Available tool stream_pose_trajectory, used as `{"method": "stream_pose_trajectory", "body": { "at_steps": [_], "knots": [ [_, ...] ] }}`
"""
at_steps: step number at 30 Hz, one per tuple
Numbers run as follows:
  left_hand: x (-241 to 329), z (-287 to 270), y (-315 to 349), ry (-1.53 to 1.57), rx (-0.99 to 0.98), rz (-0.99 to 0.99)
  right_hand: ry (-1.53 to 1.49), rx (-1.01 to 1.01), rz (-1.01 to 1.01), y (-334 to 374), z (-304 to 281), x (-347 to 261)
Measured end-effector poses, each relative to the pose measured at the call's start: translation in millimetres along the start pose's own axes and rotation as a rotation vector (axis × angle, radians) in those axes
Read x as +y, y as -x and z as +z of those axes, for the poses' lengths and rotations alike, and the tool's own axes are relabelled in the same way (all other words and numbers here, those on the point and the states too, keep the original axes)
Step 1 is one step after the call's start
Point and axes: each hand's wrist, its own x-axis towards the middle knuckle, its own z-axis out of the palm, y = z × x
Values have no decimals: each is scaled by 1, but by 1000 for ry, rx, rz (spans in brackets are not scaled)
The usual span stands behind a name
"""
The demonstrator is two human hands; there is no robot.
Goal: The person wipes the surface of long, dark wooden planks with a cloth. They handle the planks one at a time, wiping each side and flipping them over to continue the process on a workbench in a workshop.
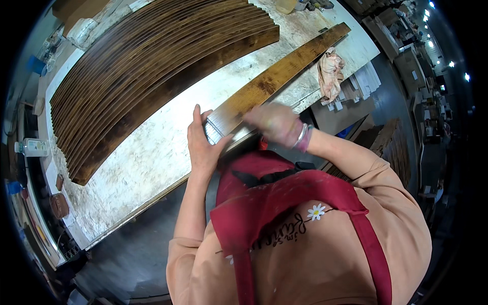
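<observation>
A long brown-stained wooden board (269, 79) lies slantwise on the white work table (152, 134), its near end toward me. My left hand (203, 142) grips that near end, fingers along one edge and thumb at the other. The end's surface reflects light and shows a grid of bright lines. Over the board's right edge, my right hand (277, 124) is closed and blurred by motion. Its skin or glove looks stained, with purple at the wrist; what it holds, if anything, cannot be made out.
Many similar brown boards (168, 71) stand side by side across the table's left and back. A crumpled, stained cloth (331, 73) lies beside the board's far part. At the left edge are a clear bottle (35, 148) and a brown roll (59, 205). Stacked boards (389, 147) stand at right.
</observation>
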Motion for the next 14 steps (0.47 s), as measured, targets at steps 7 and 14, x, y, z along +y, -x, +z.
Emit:
{"method": "stream_pose_trajectory", "body": {
  "at_steps": [7, 14],
  "knots": [
    [-2, -3, 2, -16, 17, 31, -57, 138, 216, -2, -25, 80],
    [-2, -4, 1, -14, 8, 42, -21, -188, -103, -7, -15, 47]
  ]
}}
